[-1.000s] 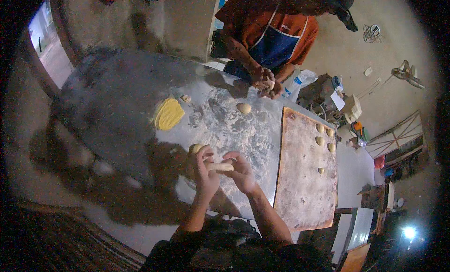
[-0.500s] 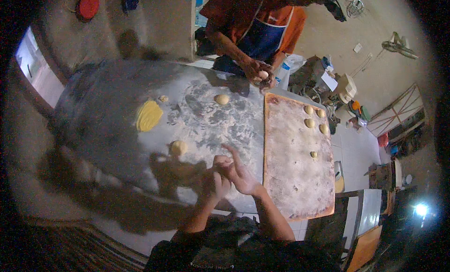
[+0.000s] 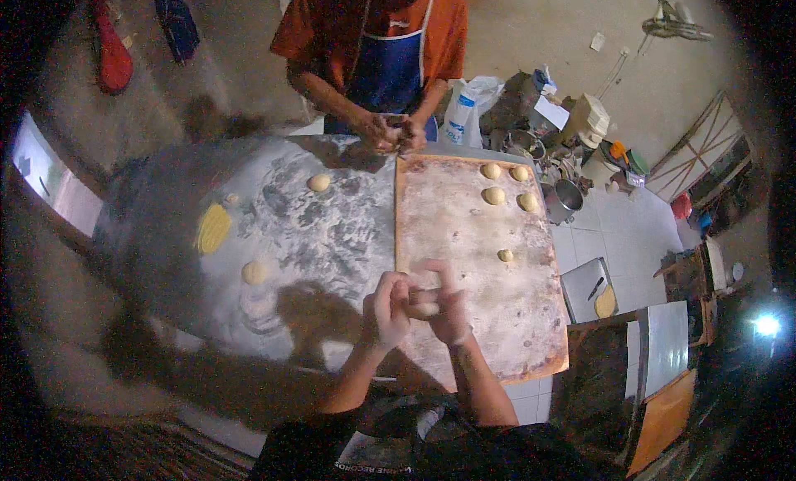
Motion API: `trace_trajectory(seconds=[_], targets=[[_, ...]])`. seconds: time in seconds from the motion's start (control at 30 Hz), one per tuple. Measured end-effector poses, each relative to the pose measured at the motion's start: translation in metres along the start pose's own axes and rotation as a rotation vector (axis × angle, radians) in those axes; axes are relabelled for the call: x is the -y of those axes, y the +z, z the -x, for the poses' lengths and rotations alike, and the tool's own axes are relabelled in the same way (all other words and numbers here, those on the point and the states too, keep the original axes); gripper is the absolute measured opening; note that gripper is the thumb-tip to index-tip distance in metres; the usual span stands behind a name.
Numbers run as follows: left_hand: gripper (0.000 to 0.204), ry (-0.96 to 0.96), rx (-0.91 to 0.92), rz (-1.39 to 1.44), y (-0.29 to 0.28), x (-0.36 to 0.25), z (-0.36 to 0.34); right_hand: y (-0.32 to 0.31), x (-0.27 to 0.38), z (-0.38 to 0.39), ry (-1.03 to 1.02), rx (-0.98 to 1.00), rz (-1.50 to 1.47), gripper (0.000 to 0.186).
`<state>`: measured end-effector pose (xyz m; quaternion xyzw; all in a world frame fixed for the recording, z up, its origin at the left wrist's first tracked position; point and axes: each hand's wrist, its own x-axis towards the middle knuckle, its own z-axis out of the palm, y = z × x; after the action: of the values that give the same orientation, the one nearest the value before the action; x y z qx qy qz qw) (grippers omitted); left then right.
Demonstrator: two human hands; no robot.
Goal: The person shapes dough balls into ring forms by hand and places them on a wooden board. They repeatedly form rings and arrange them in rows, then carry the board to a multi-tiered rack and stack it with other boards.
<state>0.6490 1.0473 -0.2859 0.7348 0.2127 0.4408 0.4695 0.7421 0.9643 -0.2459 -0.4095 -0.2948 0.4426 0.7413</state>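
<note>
Over the near left edge of the floured board (image 3: 464,232), my left hand (image 3: 385,312) and my right hand (image 3: 452,315) come together around a small pale dough ball (image 3: 424,305). The fingers of my left hand are closed against one side of it. My right hand's fingers curl over the other side, smeared by motion, and much of the ball is hidden. Two more dough balls, a farther one (image 3: 318,182) and a nearer one (image 3: 254,272), rest on the floured grey table (image 3: 332,232). Several dough balls (image 3: 493,196) sit at the board's far right, with a smaller dough piece (image 3: 506,255) nearer me.
Across the table a person in an orange shirt and blue apron works something between their hands (image 3: 396,134). Yellow paste (image 3: 213,229) lies at the table's left, beside a small dough scrap (image 3: 232,198). Right of the board are a metal pot (image 3: 565,201) and a tray with a knife (image 3: 595,289).
The view has swung right, so the table and board appear farther left. My hands have moved from over the table to over the board's edge, and a dough ball now shows between them.
</note>
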Motion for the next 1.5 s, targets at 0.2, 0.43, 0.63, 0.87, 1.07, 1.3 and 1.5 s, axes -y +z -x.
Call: trace_trajectory(seconds=[0.2, 0.43, 0.63, 0.87, 1.07, 1.3, 1.5], targets=[[0.014, 0.005, 0.041, -0.231, 0.06, -0.003, 0.007, -0.069, 0.016, 0.008, 0.082, 0.055, 0.595, 0.079], [0.02, -0.107, 0.218, -0.23, 0.098, -0.018, 0.01, -0.108, 0.03, 0.021, 0.084, -0.104, 0.224, 0.06], [0.02, -0.178, 0.227, -0.008, 0.112, -0.03, 0.003, -0.123, 0.039, 0.025, -0.064, -0.045, 0.564, 0.06], [0.024, -0.235, 0.308, -0.104, 0.126, -0.045, -0.008, -0.132, 0.051, 0.031, 0.024, -0.125, 0.612, 0.062], [0.027, -0.311, 0.396, -0.124, 0.134, -0.045, -0.012, -0.146, 0.06, 0.027, -0.111, -0.125, 0.354, 0.05], [0.031, -0.23, 0.248, 0.088, 0.149, -0.01, -0.012, -0.152, 0.063, 0.022, 0.008, -0.206, 0.044, 0.072], [0.037, -0.28, 0.235, -0.049, 0.136, -0.005, -0.022, -0.151, 0.081, 0.011, 0.239, -0.15, 0.369, 0.067]])
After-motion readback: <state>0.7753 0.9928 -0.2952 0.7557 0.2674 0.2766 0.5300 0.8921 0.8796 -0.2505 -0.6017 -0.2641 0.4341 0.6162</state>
